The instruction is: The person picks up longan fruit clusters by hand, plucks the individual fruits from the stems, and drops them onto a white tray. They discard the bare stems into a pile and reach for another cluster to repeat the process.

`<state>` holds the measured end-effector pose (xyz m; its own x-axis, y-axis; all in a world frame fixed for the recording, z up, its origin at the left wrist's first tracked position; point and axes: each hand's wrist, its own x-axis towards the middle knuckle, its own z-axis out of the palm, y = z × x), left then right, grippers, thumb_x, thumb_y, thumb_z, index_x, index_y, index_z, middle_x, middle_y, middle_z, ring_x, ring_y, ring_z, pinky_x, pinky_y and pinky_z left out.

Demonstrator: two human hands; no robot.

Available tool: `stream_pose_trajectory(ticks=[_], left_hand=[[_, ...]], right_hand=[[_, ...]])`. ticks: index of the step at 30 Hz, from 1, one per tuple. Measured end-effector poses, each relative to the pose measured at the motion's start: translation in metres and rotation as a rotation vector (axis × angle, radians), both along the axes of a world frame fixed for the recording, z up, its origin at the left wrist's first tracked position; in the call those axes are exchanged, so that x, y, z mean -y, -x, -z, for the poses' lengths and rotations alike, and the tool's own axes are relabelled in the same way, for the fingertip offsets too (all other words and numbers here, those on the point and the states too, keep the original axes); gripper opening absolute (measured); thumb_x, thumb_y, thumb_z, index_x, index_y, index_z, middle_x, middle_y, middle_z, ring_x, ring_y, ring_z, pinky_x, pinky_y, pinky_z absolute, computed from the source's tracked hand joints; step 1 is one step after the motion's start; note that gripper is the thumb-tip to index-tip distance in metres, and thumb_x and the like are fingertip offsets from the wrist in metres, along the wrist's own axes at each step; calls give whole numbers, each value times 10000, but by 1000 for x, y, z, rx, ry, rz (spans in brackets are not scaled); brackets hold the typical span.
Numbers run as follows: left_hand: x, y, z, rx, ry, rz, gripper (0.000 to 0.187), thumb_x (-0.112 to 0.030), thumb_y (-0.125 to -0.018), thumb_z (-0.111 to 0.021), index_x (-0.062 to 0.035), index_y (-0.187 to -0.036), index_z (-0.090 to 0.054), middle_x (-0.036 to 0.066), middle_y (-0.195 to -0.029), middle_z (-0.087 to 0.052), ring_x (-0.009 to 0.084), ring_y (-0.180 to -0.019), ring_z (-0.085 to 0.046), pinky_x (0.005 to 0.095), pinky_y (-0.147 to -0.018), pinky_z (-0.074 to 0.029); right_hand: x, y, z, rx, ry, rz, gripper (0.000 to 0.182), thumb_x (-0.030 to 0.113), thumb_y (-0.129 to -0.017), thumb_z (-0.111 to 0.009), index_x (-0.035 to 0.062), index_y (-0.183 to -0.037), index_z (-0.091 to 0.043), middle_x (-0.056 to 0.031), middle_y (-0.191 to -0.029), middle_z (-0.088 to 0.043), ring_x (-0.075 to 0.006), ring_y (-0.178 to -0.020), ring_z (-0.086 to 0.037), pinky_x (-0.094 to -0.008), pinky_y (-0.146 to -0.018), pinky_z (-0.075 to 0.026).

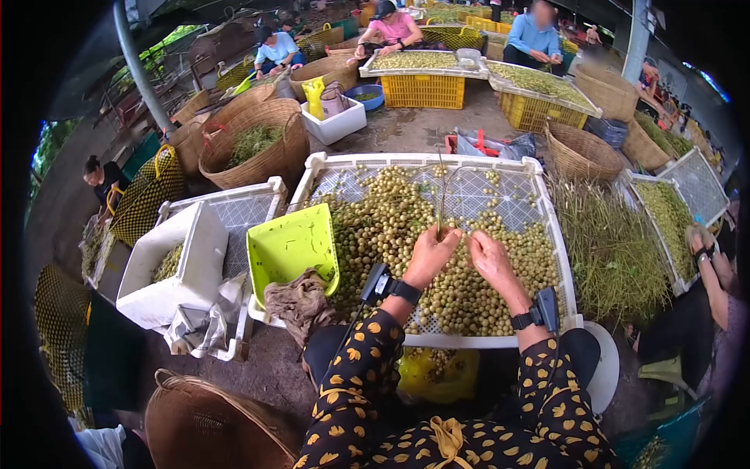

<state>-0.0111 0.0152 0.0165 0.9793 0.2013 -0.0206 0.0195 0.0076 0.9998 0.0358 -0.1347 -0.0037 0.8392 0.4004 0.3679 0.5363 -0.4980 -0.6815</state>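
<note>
Both hands are above a white mesh tray (pixel 569 270) heaped with small round yellow-brown fruits (pixel 391 203). My left hand (pixel 432 252) has its fingers pinched around a thin bare stem (pixel 442 191) that points up and away. Close beside it on the right, my right hand (pixel 492 258) has its fingers curled together; what it holds, if anything, is too small to make out. A lime-green scoop (pixel 293 246) lies on the tray's left part, with a crumpled brown cloth (pixel 300 303) at its near edge.
A white foam box (pixel 199 250) stands on another tray at left. Wicker baskets (pixel 273 160) stand behind it and at lower left. Cut stems (pixel 605 250) lie piled at right. Other people sit at trays farther back and at both sides.
</note>
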Motion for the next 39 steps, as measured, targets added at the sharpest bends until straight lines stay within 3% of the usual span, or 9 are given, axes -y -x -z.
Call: stream_pose_trajectory(ticks=[5, 7, 9, 10, 13, 15, 21, 30, 39], left_hand=[[8, 1, 7, -1, -140, 26, 317, -276, -827, -639, 21, -938, -637, 53, -695, -625, 79, -639, -542, 252, -576, -454], [11, -2, 15, 79, -123, 69, 256, -253, -885, -585, -9, -945, -633, -33, -647, -546, 21, -464, -425, 192, -401, -322], [14, -3, 18, 93, -172, 63, 234, -227, -886, -585, -5, -928, -646, -28, -686, -582, 24, -524, -464, 195, -449, -368], [16, -7, 27, 126, -160, 39, 212, -199, -882, -589, 0, -911, -656, -14, -735, -619, 32, -610, -506, 202, -527, -413], [15, -5, 27, 125, -119, 73, 191, -176, -873, -593, 2, -894, -660, 1, -751, -640, 41, -672, -530, 214, -590, -440], [17, 0, 22, 190, -171, -52, 206, -208, -840, -607, -15, -862, -675, 55, -673, -648, 91, -604, -560, 263, -570, -457], [15, 4, 20, 80, 26, -64, 224, -261, -873, -602, -41, -861, -642, -13, -654, -579, 19, -439, -425, 191, -373, -331], [14, 4, 25, 104, -40, -66, 206, -226, -876, -589, -25, -901, -625, 21, -689, -619, 31, -416, -440, 202, -354, -341], [11, 4, 23, 235, -217, -92, 165, -179, -876, -594, -19, -878, -637, 1, -683, -625, 32, -570, -491, 214, -482, -404]], right_hand=[[-1, 8, -12, 165, 139, -93, 111, 120, -852, -507, 13, -836, -531, -205, -634, -556, -389, -588, -557, -455, -502, -420], [4, 9, -15, 171, 134, -117, 135, 121, -845, -519, -8, -805, -529, -212, -623, -548, -389, -582, -555, -454, -501, -417], [10, 13, -22, 108, 171, -120, 147, 125, -843, -525, -12, -790, -527, -215, -625, -547, -391, -589, -556, -455, -504, -415], [12, 11, -17, 180, 172, -135, 110, 90, -844, -514, -6, -876, -558, -161, -612, -545, -301, -527, -548, -377, -493, -411], [14, 19, -22, -137, 40, -147, 185, 167, -850, -541, -17, -843, -552, -191, -671, -582, -323, -571, -585, -402, -529, -439], [17, 27, -33, -504, -71, -222, 216, 217, -884, -542, 2, -881, -560, -55, -706, -593, -122, -560, -577, -293, -530, -468], [23, 15, -20, -673, -352, -235, 175, 183, -909, -541, 12, -946, -554, -27, -794, -575, -104, -645, -596, -247, -565, -494], [24, 8, -10, -989, -849, -213, 138, 99, -879, -554, 28, -996, -544, -43, -854, -571, -133, -728, -591, -255, -605, -496], [26, 13, -13, -883, -518, -288, 315, 177, -865, -617, 32, -1132, -534, -23, -881, -551, -88, -664, -538, -236, -584, -461]])
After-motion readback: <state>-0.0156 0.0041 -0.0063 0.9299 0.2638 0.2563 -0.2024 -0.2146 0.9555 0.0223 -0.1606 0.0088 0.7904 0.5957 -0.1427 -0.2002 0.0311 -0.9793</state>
